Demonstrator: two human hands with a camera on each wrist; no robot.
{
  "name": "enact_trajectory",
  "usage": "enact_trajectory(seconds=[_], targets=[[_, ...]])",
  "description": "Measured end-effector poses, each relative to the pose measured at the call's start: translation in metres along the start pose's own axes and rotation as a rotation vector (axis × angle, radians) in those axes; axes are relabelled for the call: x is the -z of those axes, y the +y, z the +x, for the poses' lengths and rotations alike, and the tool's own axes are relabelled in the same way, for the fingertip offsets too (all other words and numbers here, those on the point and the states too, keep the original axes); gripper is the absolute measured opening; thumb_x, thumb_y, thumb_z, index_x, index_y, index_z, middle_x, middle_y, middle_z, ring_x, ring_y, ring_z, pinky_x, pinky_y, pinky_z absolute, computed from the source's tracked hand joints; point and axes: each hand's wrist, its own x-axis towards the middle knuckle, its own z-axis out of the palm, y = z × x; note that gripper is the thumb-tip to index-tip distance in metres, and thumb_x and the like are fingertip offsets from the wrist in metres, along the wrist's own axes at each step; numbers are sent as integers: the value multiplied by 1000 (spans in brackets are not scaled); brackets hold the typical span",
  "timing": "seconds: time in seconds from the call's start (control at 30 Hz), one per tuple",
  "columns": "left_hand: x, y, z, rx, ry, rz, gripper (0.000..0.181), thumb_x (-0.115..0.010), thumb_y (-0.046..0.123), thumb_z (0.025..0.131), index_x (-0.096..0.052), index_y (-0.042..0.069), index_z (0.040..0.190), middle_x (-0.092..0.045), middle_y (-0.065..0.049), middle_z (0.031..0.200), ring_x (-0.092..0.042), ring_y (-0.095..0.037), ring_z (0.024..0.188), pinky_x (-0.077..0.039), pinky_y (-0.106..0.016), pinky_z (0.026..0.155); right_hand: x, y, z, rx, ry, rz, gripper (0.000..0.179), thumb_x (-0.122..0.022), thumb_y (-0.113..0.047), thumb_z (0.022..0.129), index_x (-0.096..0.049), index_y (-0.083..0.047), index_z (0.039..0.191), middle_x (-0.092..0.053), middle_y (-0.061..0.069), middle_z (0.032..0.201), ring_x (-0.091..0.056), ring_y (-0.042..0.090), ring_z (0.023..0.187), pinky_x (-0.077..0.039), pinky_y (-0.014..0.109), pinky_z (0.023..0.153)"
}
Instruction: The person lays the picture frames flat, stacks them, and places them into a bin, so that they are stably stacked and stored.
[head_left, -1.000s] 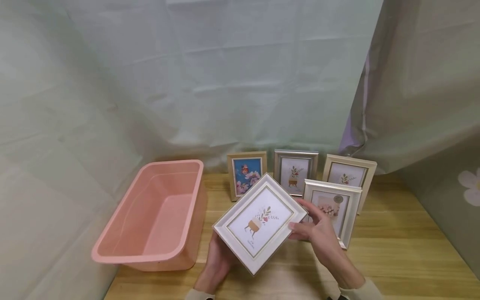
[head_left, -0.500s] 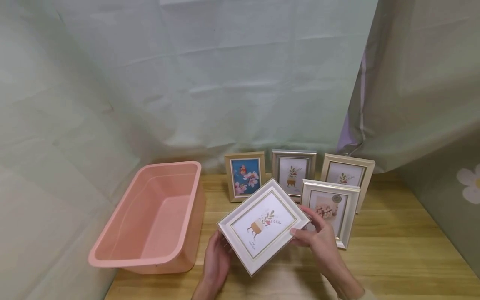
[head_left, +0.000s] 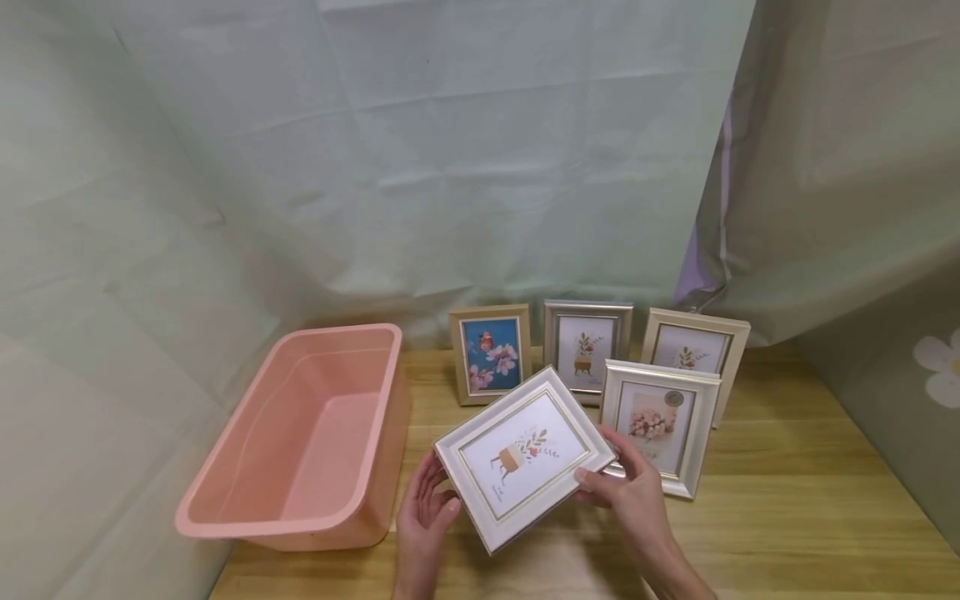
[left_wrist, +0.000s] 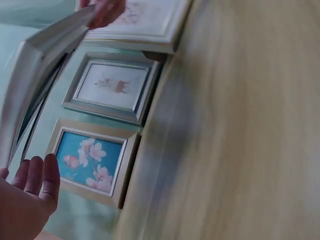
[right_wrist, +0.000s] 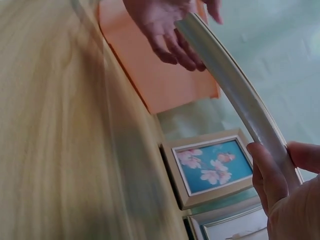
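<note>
A white picture frame with a potted-plant drawing is held tilted above the table. My right hand pinches its right corner, thumb on the front; in the right wrist view the frame appears edge-on between thumb and fingers. My left hand is beside the frame's left side, palm turned up and fingers loosely bent, not gripping it. In the left wrist view the fingers lie close to the frame's edge; whether they touch it I cannot tell.
Several frames stand behind: a tan one with blossoms, a silver one, a cream one and, nearer, a white one with pink flowers. A pink plastic tub stands left on the wooden table. Pale cloth hangs behind.
My left hand has moved out from under the frame to its left side, its thumb now in sight. The held frame has turned slightly and lowered; the right hand keeps its pinch.
</note>
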Motion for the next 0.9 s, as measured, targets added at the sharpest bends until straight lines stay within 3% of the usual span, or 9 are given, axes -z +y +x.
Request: enact_trajectory(seconds=[0.1,0.2,0.33,0.4,0.67,0.9], targets=[[2,-4,-5,-88,-46,136,99,-76,-8,80,-30,-3,168,-56,6,155,-57,-5,134,-53,-22,103,-2,3,-2,-3,12,15,82,-75,14,86,-48,-4,161,-60,17,138,-80,20,83,-69,36,76],[7,-9,-8,-163,-127,340,125,-92,6,70,-22,7,173,-46,-6,165,-47,-2,142,-50,-24,106,-6,5,-4,3,30,48,83,-75,16,85,-48,-3,160,-64,11,129,-79,19,81,-69,36,74],[12,-12,-6,-206,-185,546,149,-103,22,60,-10,10,176,-36,-20,169,-39,1,142,-49,-25,106,-12,10,-7,0,44,80,83,-75,18,84,-47,-2,160,-65,5,118,-79,19,79,-70,37,73],[12,-11,-3,-188,-187,601,153,-105,25,57,-9,10,176,-38,-21,167,-41,0,138,-50,-27,105,-14,12,-7,-8,37,84,83,-74,18,84,-46,-3,160,-65,8,120,-80,19,80,-70,38,74],[14,-4,9,-82,-210,704,151,-105,32,56,-15,-1,172,-39,-25,168,-57,-14,126,-55,-31,106,-12,18,-5,-34,-43,18,83,-74,19,84,-41,-4,156,-60,24,133,-79,24,90,-70,41,79],[19,1,21,-74,-271,721,151,-106,33,55,-16,-3,172,-37,-26,170,-61,-14,118,-55,-29,103,-6,18,-4,66,-67,-221,94,-89,12,73,-47,-2,156,-63,28,133,-75,18,90,-67,30,79]])
